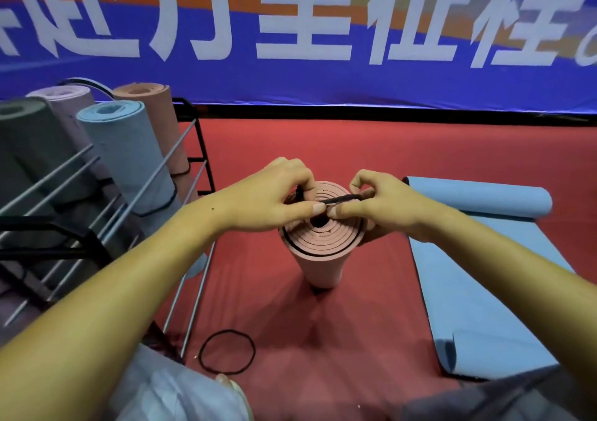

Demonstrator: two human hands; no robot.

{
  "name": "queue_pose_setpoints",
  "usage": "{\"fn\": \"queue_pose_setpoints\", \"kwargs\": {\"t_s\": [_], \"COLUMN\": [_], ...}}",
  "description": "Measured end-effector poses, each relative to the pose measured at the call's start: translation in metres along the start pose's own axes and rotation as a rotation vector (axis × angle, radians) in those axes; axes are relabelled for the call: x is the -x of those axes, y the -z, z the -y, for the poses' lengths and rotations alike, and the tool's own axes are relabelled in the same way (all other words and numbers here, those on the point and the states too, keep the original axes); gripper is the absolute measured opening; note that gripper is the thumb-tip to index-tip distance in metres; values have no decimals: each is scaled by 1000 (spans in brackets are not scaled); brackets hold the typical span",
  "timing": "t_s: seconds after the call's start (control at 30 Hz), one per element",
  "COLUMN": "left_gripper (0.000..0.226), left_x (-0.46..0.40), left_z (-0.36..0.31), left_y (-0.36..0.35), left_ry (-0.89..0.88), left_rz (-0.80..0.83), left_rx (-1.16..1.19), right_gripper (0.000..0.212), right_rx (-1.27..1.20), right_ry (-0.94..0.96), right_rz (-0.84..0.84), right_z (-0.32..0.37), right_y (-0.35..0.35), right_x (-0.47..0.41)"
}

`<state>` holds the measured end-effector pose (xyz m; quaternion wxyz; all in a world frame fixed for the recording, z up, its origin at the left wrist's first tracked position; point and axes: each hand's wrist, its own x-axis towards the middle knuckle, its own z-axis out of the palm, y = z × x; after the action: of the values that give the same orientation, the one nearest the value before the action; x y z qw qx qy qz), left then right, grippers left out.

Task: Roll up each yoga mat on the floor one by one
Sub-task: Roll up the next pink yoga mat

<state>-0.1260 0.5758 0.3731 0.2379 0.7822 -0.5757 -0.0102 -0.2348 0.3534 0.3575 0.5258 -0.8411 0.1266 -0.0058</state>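
A person's two bare hands work over a rolled pink yoga mat (319, 252) that stands on end on the red floor (355, 149), its spiral top facing the camera. The left hand (274, 201) and the right hand (384, 205) both pinch a black elastic band (344, 198), drawn taut across the top of the roll between thumbs and curled fingers; part of the band already circles the roll's upper edge. Just to the right of the roll, a blue yoga mat (478, 291) lies flat on the floor, its far end curled into a loose roll and its near corner turned up. A second black elastic band (226, 352) lies in a loose ring on the floor near the person's knees. To the left, a black and silver metal rack (193, 149) holds rolled mats leaning upright: a green one (29, 149), a lilac one (71, 104), a light blue one (129, 155) and a pink one (155, 110), some bound with black bands. Behind, a blue banner (323, 84) with large white characters spans the wall.
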Motion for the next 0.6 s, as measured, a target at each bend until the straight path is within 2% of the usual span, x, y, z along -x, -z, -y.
{"fn": "queue_pose_setpoints", "kwargs": {"t_s": [0.1,0.2,0.3,0.4,0.6], "left_gripper": [57,83,76,69,60], "left_x": [0,0,-5,-8,-14], "left_z": [-2,1,9,23,49], "left_y": [-1,-2,-7,-13,-26], "left_ry": [21,11,-36,-34,27], "left_rz": [30,50,-56,-157,-413], "left_rx": [-16,-169,-355,-372,-268], "right_gripper": [56,48,50,53,44], "right_rx": [-35,-16,41,123,52], "right_ry": [23,82,139,204,379], "right_rz": [-89,-209,-298,-364,-170], "right_z": [-5,-7,-12,-21,-34], "right_y": [-3,-2,1,4,-3], "right_x": [-5,-9,-13,-18,-10]}}
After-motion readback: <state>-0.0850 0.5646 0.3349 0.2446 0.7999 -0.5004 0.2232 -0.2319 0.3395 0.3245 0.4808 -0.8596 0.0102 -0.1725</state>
